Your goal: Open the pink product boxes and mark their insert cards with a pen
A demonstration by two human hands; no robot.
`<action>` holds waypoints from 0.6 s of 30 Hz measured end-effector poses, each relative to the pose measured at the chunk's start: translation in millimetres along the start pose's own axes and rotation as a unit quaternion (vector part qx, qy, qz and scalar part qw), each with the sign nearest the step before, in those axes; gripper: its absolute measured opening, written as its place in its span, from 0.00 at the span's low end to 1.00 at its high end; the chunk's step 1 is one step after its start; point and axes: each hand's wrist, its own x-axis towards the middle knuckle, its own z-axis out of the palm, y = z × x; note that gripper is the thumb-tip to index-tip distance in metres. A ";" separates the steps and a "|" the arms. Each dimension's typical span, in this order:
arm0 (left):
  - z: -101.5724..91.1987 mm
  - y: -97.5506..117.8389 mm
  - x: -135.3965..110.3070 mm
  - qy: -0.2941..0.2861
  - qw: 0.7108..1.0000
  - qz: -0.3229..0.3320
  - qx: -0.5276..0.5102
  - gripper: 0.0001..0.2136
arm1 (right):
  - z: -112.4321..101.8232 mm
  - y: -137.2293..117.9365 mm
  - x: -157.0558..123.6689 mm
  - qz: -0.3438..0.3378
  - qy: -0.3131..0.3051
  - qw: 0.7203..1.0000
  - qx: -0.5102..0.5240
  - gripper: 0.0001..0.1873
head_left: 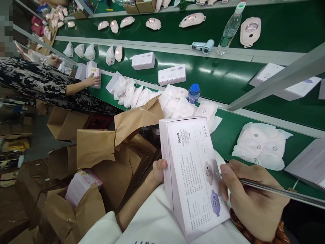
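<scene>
A white printed box (193,183) with Sanrio lettering and pictures of a pale and a purple device stands tilted in front of my body. My left hand (158,171) grips its left edge; the thumb shows and the other fingers are hidden behind the box. In my right hand (251,193) is a slim silver pointed tool (279,192), held like a pen. Its fine tip is close to the printed pale device; whether it touches the box I cannot tell. A brown bead bracelet circles my right wrist.
Wrapped white packets (182,107) line the green bench (218,81) beside a blue-capped jar (194,93). Another packet (261,144) lies right. Beyond are pink devices (193,20) and a bottle (230,30). An open carton (96,149) stands left; a co-worker's hand (92,80) touches a box.
</scene>
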 end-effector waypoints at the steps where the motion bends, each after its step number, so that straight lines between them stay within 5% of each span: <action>1: -0.3 -0.1 -0.6 -0.001 1.000 -0.002 0.000 0.35 | -0.1 -1.2 0.4 -0.001 -0.003 1.000 0.001 0.16; 4: 3.5 0.4 -1.6 -0.001 1.000 -0.001 0.010 0.37 | -2.3 -1.7 -0.2 0.009 0.006 1.000 0.017 0.16; 8: 20.7 7.4 3.3 -0.015 0.998 0.021 0.054 0.41 | -3.7 8.3 -0.3 0.073 0.115 0.980 0.144 0.12; 10: 31.0 12.8 9.0 0.022 0.993 0.066 0.093 0.38 | 0.9 14.5 2.1 0.096 0.142 0.966 0.192 0.11; 13: 39.6 16.6 17.6 0.080 0.984 0.130 0.094 0.37 | 11.7 21.3 8.1 0.137 0.116 0.956 0.230 0.12; 16: 35.1 14.8 25.1 0.023 0.994 0.078 0.068 0.48 | 9.0 37.4 16.1 0.202 0.062 0.947 0.241 0.19; 18: 28.7 18.6 32.0 0.021 0.996 0.056 0.073 0.51 | -6.6 65.5 25.0 0.188 0.067 0.956 0.217 0.19</action>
